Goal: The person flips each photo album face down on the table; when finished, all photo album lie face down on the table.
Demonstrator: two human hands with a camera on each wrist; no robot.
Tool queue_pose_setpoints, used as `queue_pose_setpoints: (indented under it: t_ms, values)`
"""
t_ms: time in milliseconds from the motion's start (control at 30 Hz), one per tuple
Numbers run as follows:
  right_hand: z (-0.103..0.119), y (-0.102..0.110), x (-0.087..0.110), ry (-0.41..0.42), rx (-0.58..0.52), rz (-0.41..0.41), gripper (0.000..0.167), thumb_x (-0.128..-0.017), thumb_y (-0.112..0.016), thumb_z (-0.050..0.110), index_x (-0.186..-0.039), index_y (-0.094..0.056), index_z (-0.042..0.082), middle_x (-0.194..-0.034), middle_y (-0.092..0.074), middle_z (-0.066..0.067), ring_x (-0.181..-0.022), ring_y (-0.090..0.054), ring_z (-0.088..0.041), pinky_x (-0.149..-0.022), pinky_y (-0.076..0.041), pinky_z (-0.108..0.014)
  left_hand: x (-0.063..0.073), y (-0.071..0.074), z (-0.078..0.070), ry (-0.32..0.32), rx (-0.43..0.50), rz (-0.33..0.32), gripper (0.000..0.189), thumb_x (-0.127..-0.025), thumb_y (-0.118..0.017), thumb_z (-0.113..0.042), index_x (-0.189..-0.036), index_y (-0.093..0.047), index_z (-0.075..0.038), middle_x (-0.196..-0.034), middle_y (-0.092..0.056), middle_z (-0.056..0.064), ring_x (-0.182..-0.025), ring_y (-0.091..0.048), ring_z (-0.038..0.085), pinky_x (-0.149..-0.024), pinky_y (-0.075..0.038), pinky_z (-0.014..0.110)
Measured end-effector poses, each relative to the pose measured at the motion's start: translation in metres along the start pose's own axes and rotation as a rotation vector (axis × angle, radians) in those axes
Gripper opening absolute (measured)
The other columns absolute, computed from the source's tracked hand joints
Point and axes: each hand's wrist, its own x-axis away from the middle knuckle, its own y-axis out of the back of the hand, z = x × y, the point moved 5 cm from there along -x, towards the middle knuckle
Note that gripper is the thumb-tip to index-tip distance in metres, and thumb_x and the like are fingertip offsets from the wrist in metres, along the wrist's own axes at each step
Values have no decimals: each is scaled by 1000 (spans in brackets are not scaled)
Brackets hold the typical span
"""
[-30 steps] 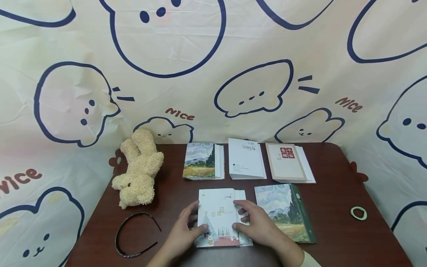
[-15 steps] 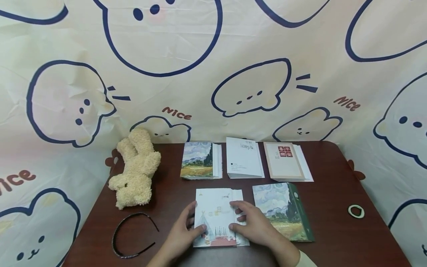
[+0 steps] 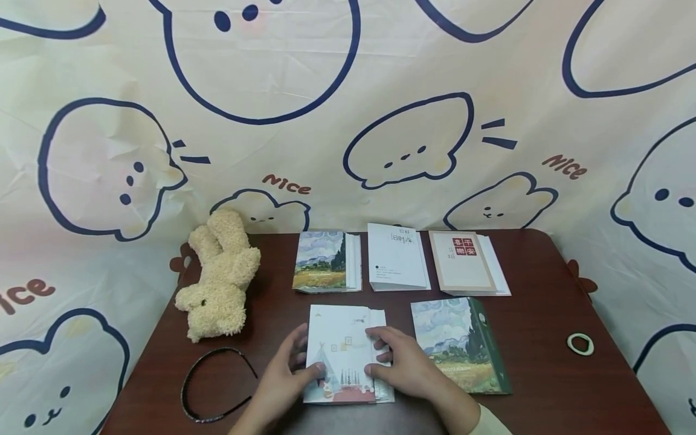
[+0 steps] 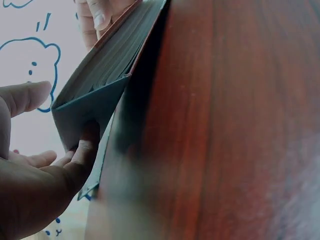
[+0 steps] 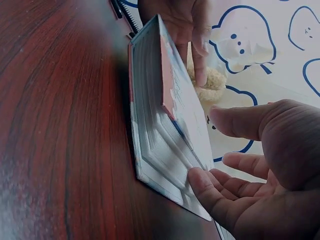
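Bare tabletop (image 3: pixel 538 356) runs between the green-spined album (image 3: pixel 461 347) and the pale ring (image 3: pixel 590 345), while the headband (image 3: pixel 183 389) crowds the left hand (image 3: pixel 287 367).

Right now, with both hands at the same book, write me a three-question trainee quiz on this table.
1. Which hand is nearer the headband?
2. True or false: in the head view, the pale ring lies to the right of the green-edged book.
3. How many books are in the back row?

Key: 1. The left hand. 2. True. 3. Three.
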Motion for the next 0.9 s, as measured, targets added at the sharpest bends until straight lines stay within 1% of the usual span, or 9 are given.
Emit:
queue_pose_setpoints:
  t_ms: [200, 333, 400, 500, 667, 800, 900]
  values:
    - [3, -4, -2, 26, -47, 17, 60, -90, -83, 23, -143, -58, 7, -128, -61, -7, -106, -66, -24, -88, -59, -29, 3, 11, -5, 6, -29, -13, 86, -90, -83, -25, -161, -35, -15, -150, -50, 21, -129, -56, 43, -91, -56, 51]
    - [5, -6, -3, 24, -56, 24, 62, -90, -83, 24, -144, -57, 7, -124, -61, -6, -107, -67, -25, -89, -59, -29, 4, 16, -9, -5, -25, -27, 88, -90, -83, -23, -161, -33, -15, -149, -52, 20, -128, -58, 40, -92, -56, 49]
    - [6, -7, -4, 20, -62, 21, 64, -90, -84, 24, -145, -57, 7, -125, -60, -6, -107, -67, -25, -90, -58, -30, 4, 18, -11, -12, -18, -32, 88, -90, -83, -23, -161, -33, -15, -149, -52, 19, -127, -58, 38, -93, -56, 48]
    - [6, -9, -5, 19, -84, 18, 66, -89, -84, 22, -147, -56, 7, -132, -59, -8, -109, -68, -25, -92, -58, -30, 6, 20, -14, -26, -10, -32, 88, -89, -83, -23, -161, -33, -16, -148, -53, 17, -124, -60, 34, -93, -55, 46]
    - [7, -11, -6, 27, -101, 21, 67, -90, -83, 23, -148, -55, 7, -141, -55, -10, -112, -67, -26, -92, -57, -28, 9, 23, -22, -52, 21, -30, 83, -89, -83, -20, -159, -38, -18, -146, -55, 14, -121, -60, 30, -92, -53, 41]
    - [9, -13, -6, 26, -109, 26, 68, -90, -83, 24, -149, -54, 6, -142, -54, -9, -112, -67, -26, -93, -57, -28, 11, 24, -27, -73, 49, -33, 75, -90, -82, -15, -155, -45, -16, -144, -57, 11, -116, -62, 27, -90, -55, 35]
    - [10, -15, -7, 27, -121, 30, 67, -90, -83, 24, -148, -55, 7, -142, -54, -8, -114, -65, -26, -94, -57, -29, 14, 24, -31, -102, 71, -26, 69, -90, -81, -11, -151, -51, -14, -140, -59, 11, -112, -64, 26, -91, -56, 31]
